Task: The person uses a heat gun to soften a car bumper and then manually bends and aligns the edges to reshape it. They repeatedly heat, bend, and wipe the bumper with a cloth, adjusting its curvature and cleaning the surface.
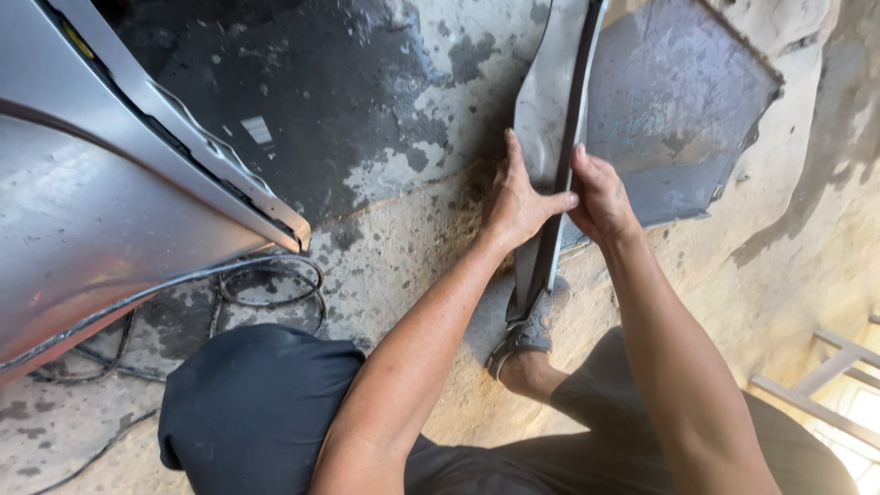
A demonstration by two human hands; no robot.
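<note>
Head view: a grey metal panel strip (550,137) is stood edgewise on the concrete floor (412,266), braced by a shoe (533,325). It is gripped by the left hand (518,197) and right hand (600,192), fingers curled around its edge, apparently for steadiness.

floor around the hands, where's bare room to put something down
Bare concrete floor lies between the silver car panel and the left hand, and right of the right hand. It is crowded by the cables and around the grey strip both hands grip.
</note>
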